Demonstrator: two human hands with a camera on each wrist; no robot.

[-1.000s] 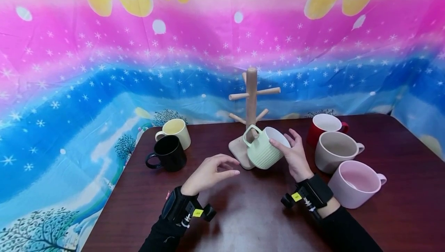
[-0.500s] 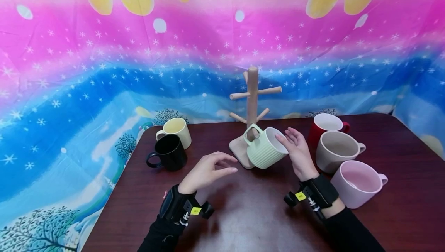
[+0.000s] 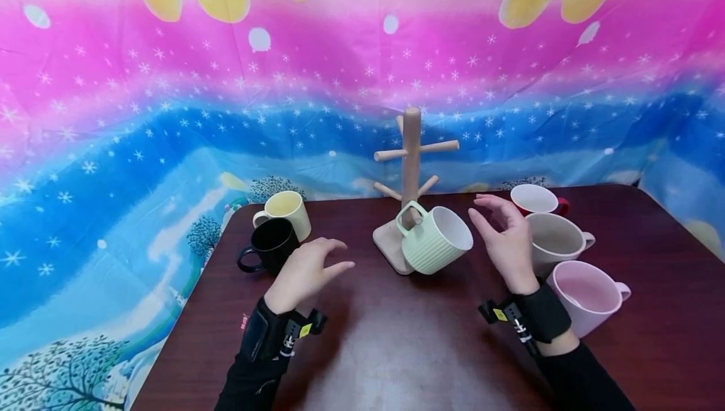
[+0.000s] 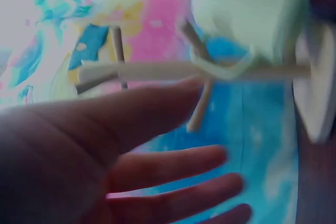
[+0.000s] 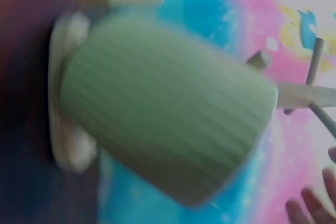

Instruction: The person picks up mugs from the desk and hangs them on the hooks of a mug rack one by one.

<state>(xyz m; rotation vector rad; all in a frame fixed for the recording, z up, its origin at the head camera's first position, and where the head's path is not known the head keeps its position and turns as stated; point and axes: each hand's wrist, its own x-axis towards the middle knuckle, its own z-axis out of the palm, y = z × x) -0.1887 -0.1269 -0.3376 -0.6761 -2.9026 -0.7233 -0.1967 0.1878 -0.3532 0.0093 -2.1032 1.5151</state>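
A pale green ribbed mug hangs tilted by its handle from a low front peg of the wooden mug tree. Its mouth faces up and to the right. My right hand stands just right of the mug, fingers relaxed and apart from it, overlapping the taupe mug in the head view. My left hand is spread in front of the black mug, holding nothing. In the left wrist view the green mug shows beyond my thumb, its handle round the peg.
A cream mug stands behind the black one at left. On the right are a red mug with a white inside and a pink mug. The mug tree's base sits toward the table's back edge; a printed cloth hangs behind.
My right hand has let go of the green mug and moved right. My left hand has drawn back to the left. The green mug stays hanging on its peg.
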